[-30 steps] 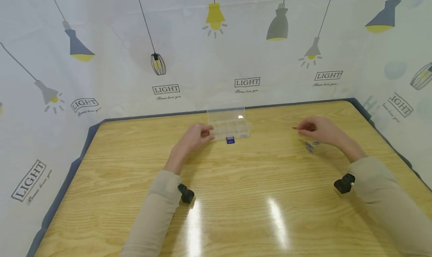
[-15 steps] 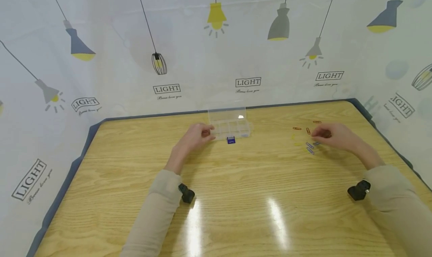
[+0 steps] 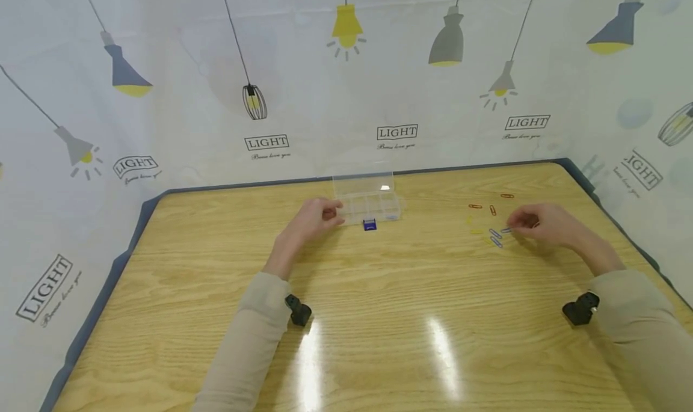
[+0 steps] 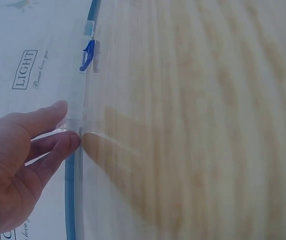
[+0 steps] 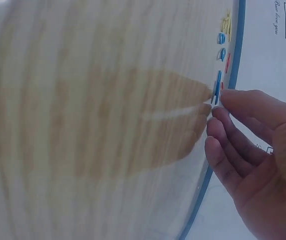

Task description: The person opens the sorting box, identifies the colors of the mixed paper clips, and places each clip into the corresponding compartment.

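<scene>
In the head view, a clear compartment box with its lid raised and a blue latch sits at the back of the table. My left hand holds its left end between thumb and fingers; in the left wrist view the box's corner shows between thumb and fingertips. At the right, my right hand has thumb and fingertips right at one end of a blue paper clip. A small gap shows between thumb and forefinger in the right wrist view, with the clip's end beside it.
Close by lie red paper clips, more blue paper clips and several yellow paper clips. A bluish piece shows in the box's front right compartment. Behind the wooden table hangs a lamp-print cloth.
My right hand has let go of a red paper clip, which lies on the table, and moved right and nearer to a blue paper clip. My left hand stays at the box.
</scene>
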{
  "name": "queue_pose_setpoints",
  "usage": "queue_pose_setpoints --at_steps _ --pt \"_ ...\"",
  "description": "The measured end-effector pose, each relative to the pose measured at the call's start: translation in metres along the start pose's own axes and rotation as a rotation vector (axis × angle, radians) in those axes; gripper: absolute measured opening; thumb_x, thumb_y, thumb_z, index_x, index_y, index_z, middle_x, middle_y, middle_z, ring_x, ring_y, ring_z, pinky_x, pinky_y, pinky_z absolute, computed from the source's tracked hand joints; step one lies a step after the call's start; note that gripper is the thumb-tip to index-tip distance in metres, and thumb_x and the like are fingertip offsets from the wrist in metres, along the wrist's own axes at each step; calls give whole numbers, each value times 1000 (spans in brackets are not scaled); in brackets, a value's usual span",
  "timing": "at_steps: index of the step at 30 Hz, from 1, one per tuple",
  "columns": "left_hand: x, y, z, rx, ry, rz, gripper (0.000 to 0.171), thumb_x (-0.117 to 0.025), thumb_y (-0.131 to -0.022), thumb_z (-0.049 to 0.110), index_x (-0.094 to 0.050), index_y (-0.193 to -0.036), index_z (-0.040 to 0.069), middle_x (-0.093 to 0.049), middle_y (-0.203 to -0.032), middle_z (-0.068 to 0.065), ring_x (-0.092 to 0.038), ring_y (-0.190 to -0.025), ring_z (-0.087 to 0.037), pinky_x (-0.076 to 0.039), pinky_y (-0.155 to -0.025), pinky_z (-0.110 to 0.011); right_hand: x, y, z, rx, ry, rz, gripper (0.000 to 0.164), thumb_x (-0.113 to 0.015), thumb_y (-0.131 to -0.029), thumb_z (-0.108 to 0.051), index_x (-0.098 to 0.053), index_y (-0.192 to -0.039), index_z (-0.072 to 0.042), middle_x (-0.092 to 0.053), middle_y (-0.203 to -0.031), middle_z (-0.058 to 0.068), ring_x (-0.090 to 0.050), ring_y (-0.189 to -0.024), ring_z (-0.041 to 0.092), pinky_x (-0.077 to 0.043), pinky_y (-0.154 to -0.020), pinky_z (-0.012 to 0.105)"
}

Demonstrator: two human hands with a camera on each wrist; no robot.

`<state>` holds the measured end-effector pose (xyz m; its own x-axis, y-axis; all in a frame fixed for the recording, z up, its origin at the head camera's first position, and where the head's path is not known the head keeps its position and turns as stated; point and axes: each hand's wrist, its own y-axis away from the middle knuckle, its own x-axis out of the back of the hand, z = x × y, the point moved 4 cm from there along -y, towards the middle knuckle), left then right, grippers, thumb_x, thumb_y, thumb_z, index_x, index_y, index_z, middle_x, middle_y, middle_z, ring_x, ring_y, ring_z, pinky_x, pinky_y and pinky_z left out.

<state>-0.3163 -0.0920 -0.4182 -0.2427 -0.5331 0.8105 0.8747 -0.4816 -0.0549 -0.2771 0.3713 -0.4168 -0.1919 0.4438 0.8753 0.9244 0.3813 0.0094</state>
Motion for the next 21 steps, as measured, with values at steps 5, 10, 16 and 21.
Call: queue_pose_setpoints --at_steps 5,10,16,21 --pt "-1 1 1 3 -2 1 37 -68 -98 12 -63 -131 -5 -66 -123 -23 -65 -109 -32 -55 -96 -40 -2 1 5 -61 -14 -40 11 -74 -91 -8 -72 -100 -1 -71 -93 4 -62 -81 13 -52 -68 26" --pt "-1 1 0 27 5 -4 39 -67 -99 13 -62 -134 -4 -65 -125 -22 -64 -113 -32 -53 -99 -41 -3 2 9 -84 -9 -54 12 -73 -93 -11 -71 -99 -1 -70 -93 3 -60 -79 14 -50 -66 27" --pt "-1 1 0 36 0 -5 39 -67 -99 14 -62 -135 -3 -65 -126 -21 -63 -114 -32 -53 -100 -40 -5 0 6 -85 -16 -46 11 -73 -92 -9 -72 -98 -1 -69 -90 2 -58 -77 13 -50 -67 26" --pt "-2 0 0 28 -9 -4 39 -67 -99 14 -62 -134 -3 -66 -123 -21 -64 -110 -31 -54 -98 -40 -7 -3 4 -84 -9 -47 10 -74 -92 -10 -71 -97 -1 -69 -91 3 -57 -78 15 -49 -66 27"
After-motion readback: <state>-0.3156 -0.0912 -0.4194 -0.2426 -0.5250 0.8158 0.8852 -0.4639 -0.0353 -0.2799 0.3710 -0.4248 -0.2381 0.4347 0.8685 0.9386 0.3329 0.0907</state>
